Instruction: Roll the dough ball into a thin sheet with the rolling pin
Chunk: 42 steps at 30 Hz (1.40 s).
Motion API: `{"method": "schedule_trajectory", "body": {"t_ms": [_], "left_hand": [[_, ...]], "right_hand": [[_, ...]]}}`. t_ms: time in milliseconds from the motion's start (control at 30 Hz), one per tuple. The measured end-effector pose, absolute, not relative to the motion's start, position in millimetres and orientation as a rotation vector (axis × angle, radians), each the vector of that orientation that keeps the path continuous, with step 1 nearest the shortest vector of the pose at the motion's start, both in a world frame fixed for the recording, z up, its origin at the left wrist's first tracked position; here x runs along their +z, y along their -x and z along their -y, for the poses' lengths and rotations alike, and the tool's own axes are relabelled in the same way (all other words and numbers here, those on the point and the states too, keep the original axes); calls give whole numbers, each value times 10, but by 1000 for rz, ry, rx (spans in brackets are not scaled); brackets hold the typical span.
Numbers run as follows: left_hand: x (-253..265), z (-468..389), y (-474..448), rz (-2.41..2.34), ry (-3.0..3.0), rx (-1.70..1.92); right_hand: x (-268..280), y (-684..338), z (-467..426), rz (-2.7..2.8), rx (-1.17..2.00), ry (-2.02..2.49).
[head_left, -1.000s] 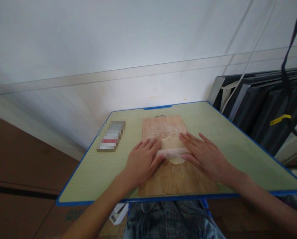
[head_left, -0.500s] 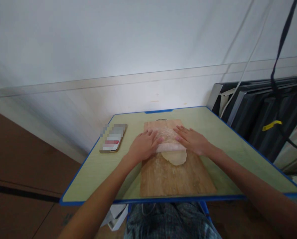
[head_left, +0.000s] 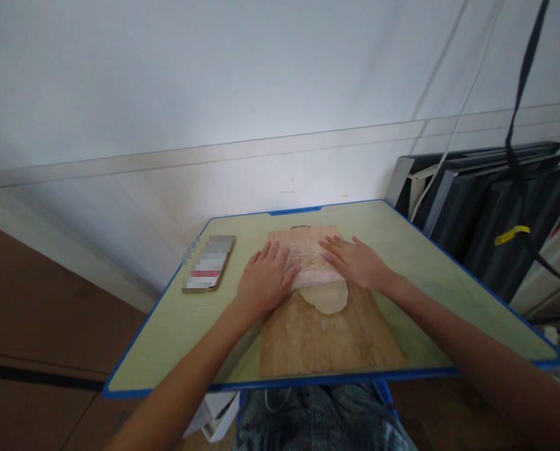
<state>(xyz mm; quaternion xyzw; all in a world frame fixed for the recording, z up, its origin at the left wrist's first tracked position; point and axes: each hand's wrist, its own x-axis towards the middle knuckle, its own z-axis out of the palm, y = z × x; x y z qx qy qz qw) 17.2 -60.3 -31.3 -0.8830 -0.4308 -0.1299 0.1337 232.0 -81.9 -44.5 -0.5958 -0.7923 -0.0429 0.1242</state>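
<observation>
Two flat palms press on a pale rolling pin [head_left: 315, 275] that lies crosswise over a disc of dough [head_left: 324, 297] on the far half of a wooden board [head_left: 327, 341]. The left hand [head_left: 264, 279] rests on the pin's left end and the right hand [head_left: 355, 263] on its right end, fingers stretched forward and open; neither is clenched around the pin, they only bear down on it from above. The dough shows as a thin, roundish sheet at the near side of the pin, so it looks already well flattened there, while the part under and beyond the pin is hidden and I cannot tell how even it is. Flour [head_left: 303, 250] dusts the board beyond the pin. The board lies on a green table [head_left: 449, 294] with a blue rim, its near edge close to the person's lap. A flat phone-like thing [head_left: 208, 264] lies on the table, left of the board and apart from it. Dark panels [head_left: 496, 207] lean by the wall to the right.
</observation>
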Motion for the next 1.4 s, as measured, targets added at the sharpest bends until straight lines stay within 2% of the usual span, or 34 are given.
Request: {"method": "schedule_trajectory", "body": {"t_ms": [167,400,700,1000,1267,1400], "left_hand": [[-261,493,-214,1289,2560,-341],[-396,1020,-94,1265,2655,-368],[-195,493,-226,1383,2647,-200],[-390,1065,-120,1318,2633,-373],[-227,551,-218,1382,2622,-232],[-232,587,-239,1418,2582,-253]], "right_hand": [[-438,-2327,737,2298,-14,1797],[-469,-2273,1280,2314,-182,1724],[-421,-2308,606,2315,-52,1859],[-512,-2285,1263,2312,-229,1678],[-440,-2299,636,2302,-74,1827],[-439,-2246,672,2269,-154,1880]]}}
